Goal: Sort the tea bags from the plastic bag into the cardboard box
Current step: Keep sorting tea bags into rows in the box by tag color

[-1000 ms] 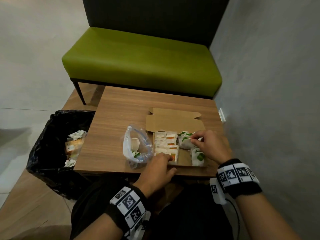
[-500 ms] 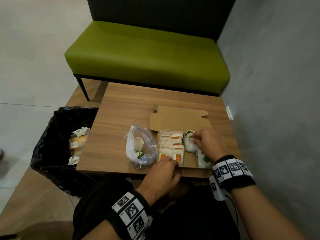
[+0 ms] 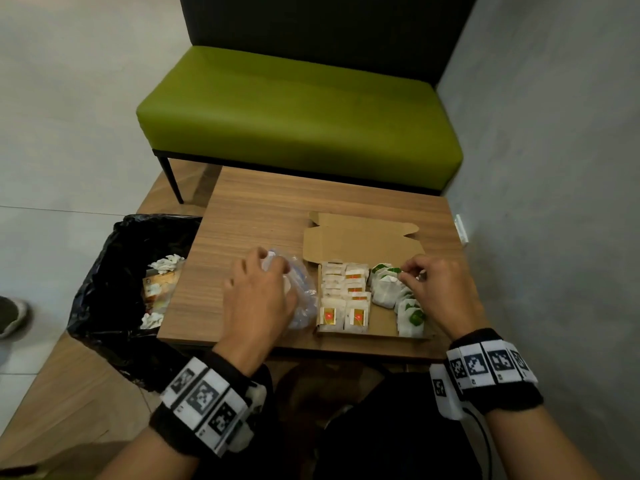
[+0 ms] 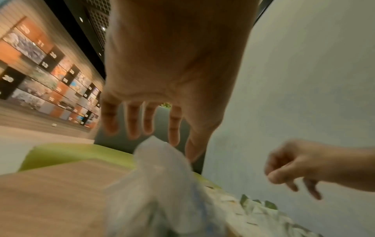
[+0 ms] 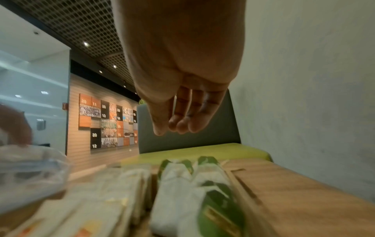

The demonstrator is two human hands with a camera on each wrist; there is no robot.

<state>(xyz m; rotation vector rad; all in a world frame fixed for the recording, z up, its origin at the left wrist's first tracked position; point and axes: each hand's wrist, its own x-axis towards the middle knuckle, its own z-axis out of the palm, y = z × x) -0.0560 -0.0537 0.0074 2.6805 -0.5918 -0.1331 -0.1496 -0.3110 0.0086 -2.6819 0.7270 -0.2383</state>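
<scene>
An open cardboard box (image 3: 360,240) lies on the wooden table (image 3: 263,216) with its lid flat behind it. Inside, orange-tagged tea bags (image 3: 346,299) fill the left rows and green-tagged tea bags (image 3: 384,289) (image 5: 182,192) the right. A clear plastic bag (image 3: 304,299) (image 4: 162,184) sits just left of the box. My left hand (image 3: 273,271) (image 4: 176,144) hovers over the bag's top with fingers spread and straight, its tips at the plastic. My right hand (image 3: 407,273) (image 5: 174,128) hangs a little above the green tea bags, fingers loosely curled, nothing between them.
A black bin bag (image 3: 104,289) with crumpled paper stands against the table's left edge. A green bench (image 3: 298,116) is behind the table and a grey wall (image 3: 554,202) runs along the right. A shoe (image 3: 10,313) shows at far left.
My left hand has moved from the box's front edge leftward and forward onto the top of the plastic bag. The right hand stays over the green tea bags.
</scene>
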